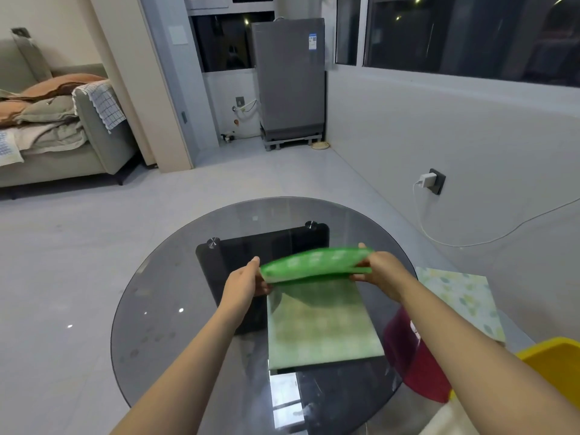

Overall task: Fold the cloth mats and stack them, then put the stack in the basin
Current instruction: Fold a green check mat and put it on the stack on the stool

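Note:
A bright green cloth mat [317, 265] is held in the air above the round glass table [163, 309], bent over in a fold. My left hand [246, 277] grips its left end and my right hand [381, 268] pinches its right end. Under it, flat on the glass, lies a pale green checked mat [323, 328]. To the right, beyond my right forearm, another pale mat with a leaf print [461, 299] lies flat. A yellow basin [555, 359] shows at the lower right edge, partly cut off.
The table's black base [257, 246] shows through the glass. A dark red stool or bin [420, 365] stands under the table's right side. A charger and white cable [428, 180] hang on the right wall. A sofa [62, 142] stands far left, a grey appliance [290, 80] at the back.

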